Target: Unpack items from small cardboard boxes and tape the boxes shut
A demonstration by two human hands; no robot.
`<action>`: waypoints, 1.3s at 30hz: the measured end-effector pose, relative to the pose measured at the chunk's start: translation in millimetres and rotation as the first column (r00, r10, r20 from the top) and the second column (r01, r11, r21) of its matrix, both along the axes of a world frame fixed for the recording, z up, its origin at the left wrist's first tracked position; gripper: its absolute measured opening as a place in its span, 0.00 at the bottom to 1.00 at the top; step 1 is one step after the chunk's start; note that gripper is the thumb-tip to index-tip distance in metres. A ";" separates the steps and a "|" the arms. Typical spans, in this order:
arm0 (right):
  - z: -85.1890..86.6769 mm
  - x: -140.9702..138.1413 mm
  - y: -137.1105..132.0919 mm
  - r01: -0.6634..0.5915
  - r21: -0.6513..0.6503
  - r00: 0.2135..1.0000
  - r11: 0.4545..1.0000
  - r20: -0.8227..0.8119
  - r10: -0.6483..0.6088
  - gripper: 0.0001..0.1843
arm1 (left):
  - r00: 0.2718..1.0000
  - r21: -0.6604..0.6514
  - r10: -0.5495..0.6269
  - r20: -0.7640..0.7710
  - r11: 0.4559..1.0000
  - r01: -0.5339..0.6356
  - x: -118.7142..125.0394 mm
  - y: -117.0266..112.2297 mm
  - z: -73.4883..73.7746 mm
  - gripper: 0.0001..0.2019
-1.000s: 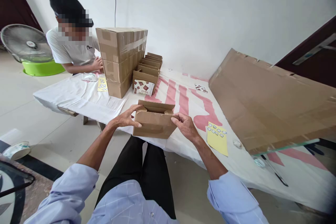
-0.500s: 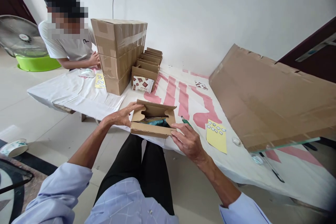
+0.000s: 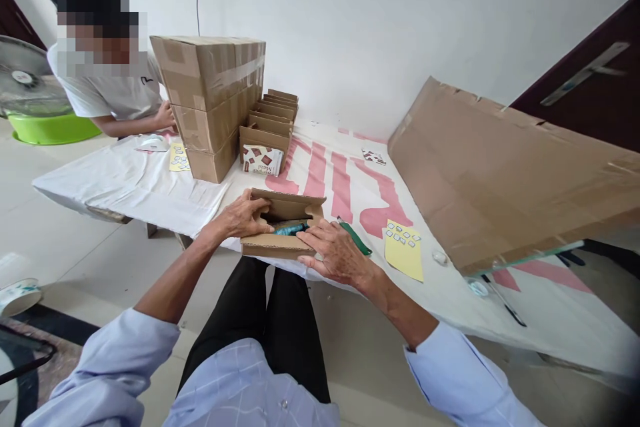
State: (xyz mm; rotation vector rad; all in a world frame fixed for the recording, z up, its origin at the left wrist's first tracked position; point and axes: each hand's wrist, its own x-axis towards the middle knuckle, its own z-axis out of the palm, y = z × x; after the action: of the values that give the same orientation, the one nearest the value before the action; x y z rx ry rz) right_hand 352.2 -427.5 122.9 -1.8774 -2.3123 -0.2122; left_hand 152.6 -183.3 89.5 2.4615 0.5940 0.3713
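A small open cardboard box [image 3: 277, 245] sits at the table's front edge, before my lap. Something blue and shiny [image 3: 290, 229] shows inside; its kind is hard to make out. My left hand [image 3: 243, 219] grips the left end of the box, with the fingers bent over the flap and into the opening. My right hand [image 3: 335, 250] closes over the right end, fingertips at the inner edge and thumb low on the front. Just beyond my right hand lies a green-handled tool [image 3: 357, 239], partly hidden by the hand.
Taped cartons [image 3: 207, 107] are stacked at the back left, beside a row of open boxes [image 3: 273, 123] with a printed packet [image 3: 261, 161]. A yellow sheet [image 3: 404, 257] lies right. A large cardboard panel [image 3: 500, 180] leans there. Another person [image 3: 113, 90] sits left.
My right hand has moved left over the box's right end, and the fingers of my left hand have bent inward over the flap. The view has shifted slightly right.
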 end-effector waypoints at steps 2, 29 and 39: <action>0.3 -0.9 -8.4 0.040 0.036 0.996 0.999 0.076 -0.043 0.26 | 0.999 0.014 0.033 0.014 0.999 -0.034 1.2 -5.1 -5.6 0.36; 25.5 23.3 88.8 0.279 -0.331 0.931 0.901 0.325 -0.169 0.14 | 0.929 -0.266 -0.124 0.349 0.937 0.225 -30.5 1.8 -58.3 0.59; 107.9 100.6 34.8 0.327 0.173 0.865 0.929 -0.451 -0.220 0.13 | 0.902 -0.231 -0.181 0.391 0.930 0.287 59.9 68.0 -70.0 0.68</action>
State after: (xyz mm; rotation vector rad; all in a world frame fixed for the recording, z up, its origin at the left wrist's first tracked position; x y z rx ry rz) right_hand 452.8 -392.7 230.8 -1.8934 -1.6503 -0.1000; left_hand 212.5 -115.4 19.5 2.0844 0.1708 0.5835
